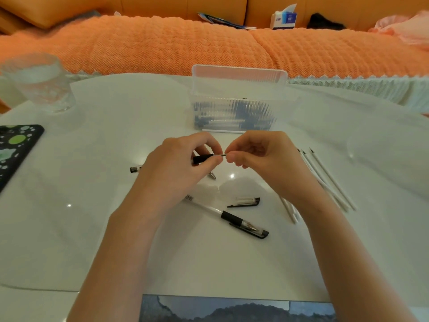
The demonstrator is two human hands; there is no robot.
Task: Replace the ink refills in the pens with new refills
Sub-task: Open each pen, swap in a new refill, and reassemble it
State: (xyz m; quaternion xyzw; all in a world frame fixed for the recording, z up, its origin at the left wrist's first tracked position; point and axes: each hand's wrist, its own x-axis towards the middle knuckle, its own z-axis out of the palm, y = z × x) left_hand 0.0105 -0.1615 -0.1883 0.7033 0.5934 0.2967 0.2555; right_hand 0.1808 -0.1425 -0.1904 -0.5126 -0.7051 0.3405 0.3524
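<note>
My left hand (176, 166) grips a pen barrel with a black grip (202, 158), held level above the table. Its far end (135, 169) sticks out past my wrist. My right hand (257, 156) pinches the thin refill tip (222, 155) that juts from the barrel's front. A metal pen tip (211, 175) lies under my left hand. A capped pen (232, 217) and a loose black cap (246, 202) lie nearer me. Several white refills (329, 180) lie to the right, partly under my right forearm.
A clear ribbed plastic box (236, 101) holding several pens stands behind my hands. A glass (37, 82) stands far left, a dark patterned pad (16, 147) at the left edge, a picture (232, 307) at the near edge. An orange sofa runs behind the table.
</note>
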